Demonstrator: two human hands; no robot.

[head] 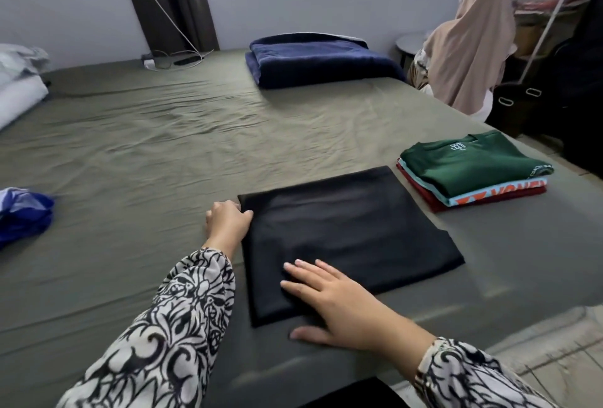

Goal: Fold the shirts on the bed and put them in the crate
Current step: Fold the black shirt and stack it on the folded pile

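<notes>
A folded black shirt point(346, 238) lies flat on the olive bed point(146, 153) near its front edge. My left hand point(228, 221) sits at the shirt's far left corner, its fingers curled over the edge of the cloth. My right hand point(332, 303) lies flat on the shirt's near left part, fingers straight and spread, thumb on the sheet. To the right, a stack of folded shirts point(473, 176) has a dark green one on top, then a light blue one with orange print and a dark red one. No crate is in view.
A crumpled blue garment point(23, 215) lies at the bed's left edge. A folded navy blanket point(319, 61) sits at the far end, white bedding point(16, 87) at the far left. Beige cloth point(470, 48) hangs beside dark furniture at the right.
</notes>
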